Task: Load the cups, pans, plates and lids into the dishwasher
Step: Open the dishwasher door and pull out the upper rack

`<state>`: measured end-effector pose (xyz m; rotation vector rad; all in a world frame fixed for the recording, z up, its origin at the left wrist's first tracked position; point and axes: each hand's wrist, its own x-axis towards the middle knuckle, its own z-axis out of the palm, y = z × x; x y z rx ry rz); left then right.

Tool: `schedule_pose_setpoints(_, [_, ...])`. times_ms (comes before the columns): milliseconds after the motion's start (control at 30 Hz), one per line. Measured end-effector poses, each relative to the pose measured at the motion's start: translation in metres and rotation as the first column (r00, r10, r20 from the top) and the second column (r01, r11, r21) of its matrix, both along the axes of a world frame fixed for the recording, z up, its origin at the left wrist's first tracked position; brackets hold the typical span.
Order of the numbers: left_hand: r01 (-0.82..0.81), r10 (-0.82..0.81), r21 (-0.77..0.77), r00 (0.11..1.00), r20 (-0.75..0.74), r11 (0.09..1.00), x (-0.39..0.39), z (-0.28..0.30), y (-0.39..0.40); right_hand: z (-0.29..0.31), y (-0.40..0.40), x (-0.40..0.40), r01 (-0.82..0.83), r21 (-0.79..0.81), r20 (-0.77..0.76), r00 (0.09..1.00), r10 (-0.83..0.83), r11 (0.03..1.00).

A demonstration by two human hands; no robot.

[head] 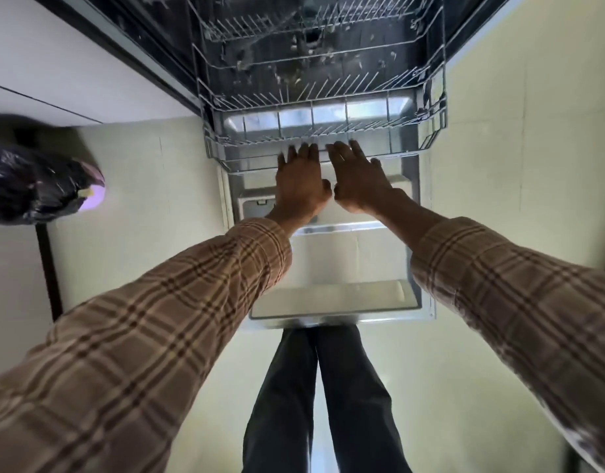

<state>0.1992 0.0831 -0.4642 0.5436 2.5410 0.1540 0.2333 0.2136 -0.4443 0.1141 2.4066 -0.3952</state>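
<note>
**Both hands at the front rail of the lower rack**

Nearest, two legs in dark trousers (323, 401), standing on a pale tiled floor (140, 206) right at the edge of the lowered dishwasher door (335, 298). Above them, two arms in brown plaid sleeves (164, 322), reaching forward over the door's shiny inner face.

Further out, left hand (301, 186) and right hand (357, 180) side by side, thumbs nearly touching, backs up. Fingers straight and spread, tips laid on the front rail of the lower rack (427, 145); no curl round the wire visible, though the fingertips are blurred.

Rack drawn out over the door, grey wire, rows of upright prongs, nothing sitting in it. Behind it, the dark interior of the dishwasher (294, 63), with a second wire rack (260, 32) higher up and deeper in, also bare. No cups, pans, plates or lids anywhere in view.

Off to the left, a black bin bag (31, 186) over something lilac, on the floor beside a white cabinet front (55, 80).
</note>
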Motion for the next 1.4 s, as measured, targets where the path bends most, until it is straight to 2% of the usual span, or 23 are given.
schedule_pose_setpoints(267, [0.081, -0.076, -0.064, 0.994, 0.072, 0.995, 0.101, 0.014, -0.033, 0.011, -0.029, 0.103, 0.024, -0.039, 0.059, 0.998, -0.022, 0.999])
schedule_pose_setpoints(633, [0.163, -0.118, -0.134, 0.948, 0.297, 0.977, 0.233, 0.028, -0.066, 0.024, -0.057, 0.226, -0.007, -0.137, 0.306, 0.951, 0.049, 0.990])
schedule_pose_setpoints(733, [0.122, -0.084, -0.114, 0.952, 0.293, 0.986, 0.254, 0.033, -0.071, 0.031, -0.063, 0.246, 0.027, -0.143, 0.288, 0.957, 0.016, 0.989])
schedule_pose_setpoints(800, [0.107, -0.075, -0.105, 0.960, 0.271, 0.989, 0.251, 0.034, -0.071, 0.033, -0.066, 0.245, 0.058, -0.142, 0.279, 0.960, -0.016, 0.988])
schedule_pose_setpoints(1033, [0.214, -0.182, -0.087, 0.941, 0.285, 0.973, 0.228, 0.048, -0.067, 0.044, -0.067, 0.222, 0.062, -0.128, 0.313, 0.950, -0.019, 0.990])
schedule_pose_setpoints(1200, [0.187, -0.177, -0.034, 0.965, 0.193, 0.982, 0.192, 0.076, -0.057, 0.080, -0.057, 0.182, 0.087, -0.085, 0.212, 0.975, -0.067, 0.993])
schedule_pose_setpoints(1400, [0.152, -0.152, 0.015, 0.988, 0.016, 0.988, 0.105, 0.135, -0.037, 0.139, -0.036, 0.100, 0.081, -0.040, 0.042, 0.996, -0.080, 0.996])
